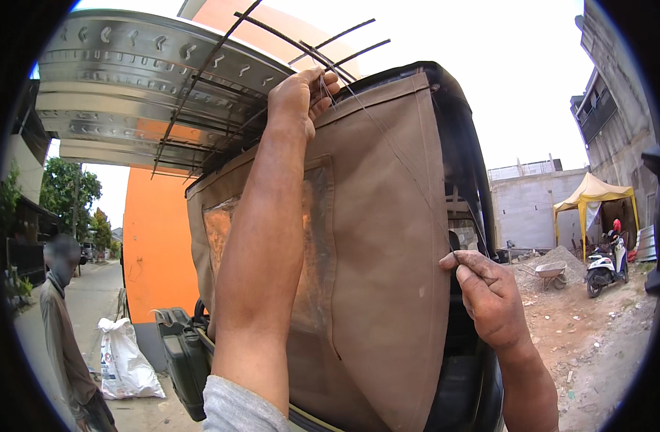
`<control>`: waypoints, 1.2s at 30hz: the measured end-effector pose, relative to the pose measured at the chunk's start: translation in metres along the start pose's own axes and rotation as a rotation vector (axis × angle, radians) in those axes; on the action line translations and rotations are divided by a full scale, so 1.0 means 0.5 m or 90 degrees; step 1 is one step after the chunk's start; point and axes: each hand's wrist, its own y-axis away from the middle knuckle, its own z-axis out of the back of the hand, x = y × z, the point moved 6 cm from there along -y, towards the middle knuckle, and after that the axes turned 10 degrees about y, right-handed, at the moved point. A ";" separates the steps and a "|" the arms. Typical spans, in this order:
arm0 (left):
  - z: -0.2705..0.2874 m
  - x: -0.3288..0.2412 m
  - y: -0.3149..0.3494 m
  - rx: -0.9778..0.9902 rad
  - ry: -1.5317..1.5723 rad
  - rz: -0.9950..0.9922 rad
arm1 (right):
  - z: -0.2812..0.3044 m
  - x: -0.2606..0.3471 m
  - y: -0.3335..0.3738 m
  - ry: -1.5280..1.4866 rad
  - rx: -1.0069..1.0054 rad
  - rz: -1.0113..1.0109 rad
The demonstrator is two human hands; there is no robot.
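Right grip: we see the right hand (488, 295) with thumb and forefinger together, pinched on the thin wire (398, 153), just beside the free edge of the canvas.
Left grip: our left hand (305, 97) is raised, above and to the left of the right grip, its fingers curled with fine strands showing among them; whether they are clamped on these, we cannot tell.
Wire: from the right grip we follow it up and leftward, slanting across the canvas to the bars near the left hand.
Bars: we find the dark steel bars (272, 36) crossing just above the left grip and reaching out to its left.
Sheets: the shiny embossed metal sheets (150, 57) lie left of the left grip, behind some of the bars.
Canvas: below the left grip we have the brown canvas flap (387, 252) hanging on the vehicle's back, with a clear window (315, 237) partly behind our left forearm.
Lower left of both grips: we see a green jerrycan (182, 353), a white sack (125, 367) and, farther out, a standing person (71, 353).
Right of the right grip: well apart, we see a wheelbarrow (551, 271), a white scooter (605, 270) and a yellow canopy (593, 191).
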 end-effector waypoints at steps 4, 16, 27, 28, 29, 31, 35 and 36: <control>-0.014 0.006 -0.001 0.009 0.061 -0.007 | -0.077 -0.005 0.016 -0.030 0.036 -0.007; -0.058 0.029 0.007 0.010 0.173 0.080 | -0.161 0.061 0.052 0.136 0.028 0.159; -0.045 0.036 0.050 0.059 0.376 0.171 | -0.066 0.143 -0.078 0.331 0.069 0.190; -0.047 0.036 0.056 0.075 0.389 0.173 | -0.045 0.168 -0.109 0.352 -0.010 0.217; -0.046 0.035 0.061 0.082 0.382 0.163 | -0.034 0.200 -0.140 0.320 -0.119 0.285; -0.044 0.038 0.070 0.087 0.377 0.164 | -0.028 0.261 -0.206 0.341 -0.246 0.442; -0.037 0.057 0.084 0.098 0.398 0.191 | -0.068 0.344 -0.348 0.548 -0.318 0.534; -0.034 0.062 0.086 0.107 0.412 0.200 | -0.087 0.361 -0.367 0.616 -0.310 0.571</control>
